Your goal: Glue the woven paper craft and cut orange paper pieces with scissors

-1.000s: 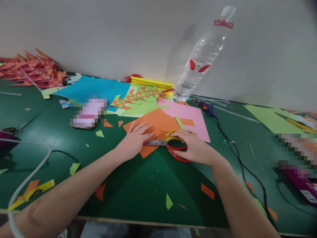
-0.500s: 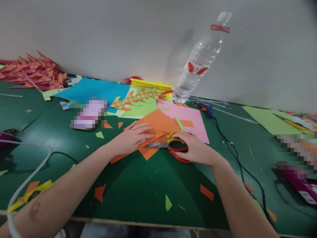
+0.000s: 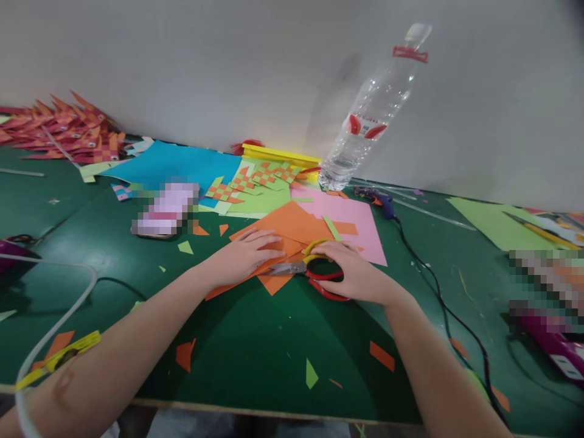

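My left hand [image 3: 241, 258] lies flat with its fingers spread over the orange paper [image 3: 292, 222] at the middle of the green table. In my right hand [image 3: 358, 271] are scissors [image 3: 326, 297] with red and yellow handles, thumb and fingers around the loops. Their blades [image 3: 285, 268] point left and reach to the fingertips of my left hand, over the lower part of the orange paper. A light green strip [image 3: 331, 228] rests above the scissors, partly on pink paper [image 3: 371, 234].
A clear bottle [image 3: 360, 134] leans at the wall. Behind my left hand lies a phone [image 3: 168, 210], near woven paper fish [image 3: 264, 173]. At right are a glue gun [image 3: 381, 202] with a black cord and a magenta device [image 3: 554, 344]. Paper scraps surround my arms.
My right hand and the scissors have shifted slightly left, toward my left hand. My left hand remains on the orange paper. The view has moved a little.
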A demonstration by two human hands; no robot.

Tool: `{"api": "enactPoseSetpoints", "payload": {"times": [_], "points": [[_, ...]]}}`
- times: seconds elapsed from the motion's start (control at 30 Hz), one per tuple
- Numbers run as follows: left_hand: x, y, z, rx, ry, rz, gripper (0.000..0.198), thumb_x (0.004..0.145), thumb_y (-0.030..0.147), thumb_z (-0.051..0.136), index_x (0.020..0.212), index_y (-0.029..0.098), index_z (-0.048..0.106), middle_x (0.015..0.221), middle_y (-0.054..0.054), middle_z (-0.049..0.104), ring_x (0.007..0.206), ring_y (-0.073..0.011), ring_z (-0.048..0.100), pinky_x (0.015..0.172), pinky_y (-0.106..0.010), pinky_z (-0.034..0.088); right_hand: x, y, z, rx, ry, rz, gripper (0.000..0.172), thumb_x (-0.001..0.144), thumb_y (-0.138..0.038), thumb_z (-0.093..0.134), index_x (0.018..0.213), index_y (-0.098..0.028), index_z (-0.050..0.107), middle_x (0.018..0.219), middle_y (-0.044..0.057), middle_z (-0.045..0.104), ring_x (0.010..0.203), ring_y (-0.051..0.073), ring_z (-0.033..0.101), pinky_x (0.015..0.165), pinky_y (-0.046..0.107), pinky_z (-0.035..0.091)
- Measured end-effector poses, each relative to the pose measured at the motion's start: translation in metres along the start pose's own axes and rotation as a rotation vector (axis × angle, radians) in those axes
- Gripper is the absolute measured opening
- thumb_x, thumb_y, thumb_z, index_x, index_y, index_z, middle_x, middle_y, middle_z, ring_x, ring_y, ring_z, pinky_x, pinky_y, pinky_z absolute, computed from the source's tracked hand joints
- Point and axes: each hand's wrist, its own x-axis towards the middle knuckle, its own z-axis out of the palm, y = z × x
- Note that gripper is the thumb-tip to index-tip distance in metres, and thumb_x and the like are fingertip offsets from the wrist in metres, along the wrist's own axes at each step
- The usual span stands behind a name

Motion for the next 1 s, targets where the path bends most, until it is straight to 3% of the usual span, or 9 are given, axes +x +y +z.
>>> {"api": "enactPoseSetpoints", "payload": {"times": [0.2, 0.5, 1.0], "points": [[0.000, 0.004, -0.005, 0.102, -0.036, -0.018, 0.036, 0.100, 0.020, 0.039, 0.132, 0.029, 0.053, 0.150, -0.002, 0.040, 0.142, -0.0227, 0.029, 0.115, -0.042, 0.024, 0.001, 0.005, 0.000, -0.018, -0.024, 0.002, 0.040, 0.081, -0.040, 0.064, 0.118, -0.029, 0.057, 0.130, 0.005, 0.059, 0.126, 0.028, 0.049, 0.109, 0.052, 0.031], [-0.001, 0.005, -0.002, 0.143, -0.022, -0.008, 0.041, 0.098, 0.015, 0.041, 0.135, 0.031, 0.049, 0.151, -0.004, 0.039, 0.141, -0.0229, 0.030, 0.114, -0.040, 0.025, -0.002, 0.009, -0.003, -0.037, 0.004, 0.006, 0.040, 0.082, -0.038, 0.063, 0.120, -0.031, 0.058, 0.129, 0.004, 0.061, 0.126, 0.028, 0.049, 0.108, 0.053, 0.035], [-0.001, 0.000, 0.005, 0.086, -0.015, -0.026, 0.036, 0.102, 0.026, 0.038, 0.134, 0.032, 0.051, 0.151, -0.003, 0.039, 0.139, -0.0207, 0.035, 0.113, -0.040, 0.026, -0.001, -0.002, 0.002, 0.010, -0.012, 0.002, 0.040, 0.083, -0.044, 0.061, 0.118, -0.027, 0.056, 0.126, 0.006, 0.061, 0.120, 0.027, 0.054, 0.106, 0.050, 0.035]]}}
